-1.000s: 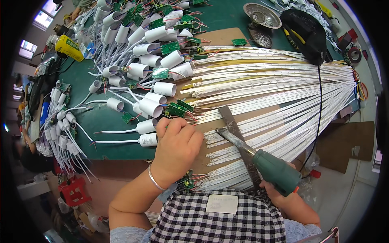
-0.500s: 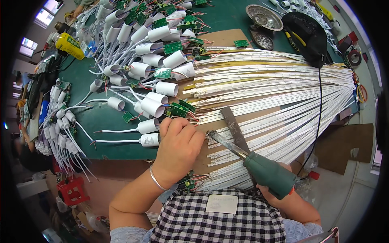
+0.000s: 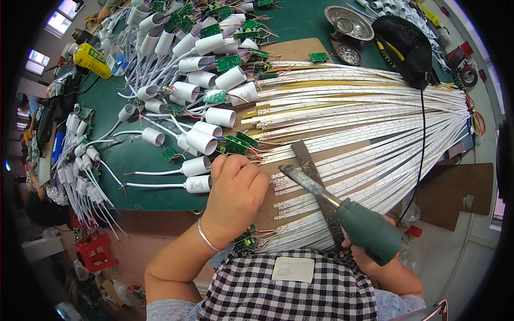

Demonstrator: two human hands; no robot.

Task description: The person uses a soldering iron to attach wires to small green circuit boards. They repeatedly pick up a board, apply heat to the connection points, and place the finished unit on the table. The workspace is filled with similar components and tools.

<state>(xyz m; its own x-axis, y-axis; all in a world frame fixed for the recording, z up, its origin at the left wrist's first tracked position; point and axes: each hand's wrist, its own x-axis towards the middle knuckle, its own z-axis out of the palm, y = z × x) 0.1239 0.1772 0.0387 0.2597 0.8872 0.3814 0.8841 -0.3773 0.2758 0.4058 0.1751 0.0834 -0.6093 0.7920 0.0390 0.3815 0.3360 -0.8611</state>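
My left hand is closed in a pinch beside the ends of the white LED strips; what its fingertips hold is hidden. Just beyond its fingers lie small green circuit boards with thin wires. White cylindrical lamp caps with cables rest to its left. In my right hand is a soldering iron with a thick green handle. Its blackened metal tip points left, close to the strip ends and a little right of my left fingers. A dark flat metal bar lies across the strips, partly behind the iron.
A large pile of lamp caps with boards covers the far left of the green table. At the back are a metal bowl, a small dish and a black mesh cap. A black cord crosses the strips.
The soldering iron has shifted to the right, its tip slightly up and away from my left fingers. My left hand stays nearly in place.
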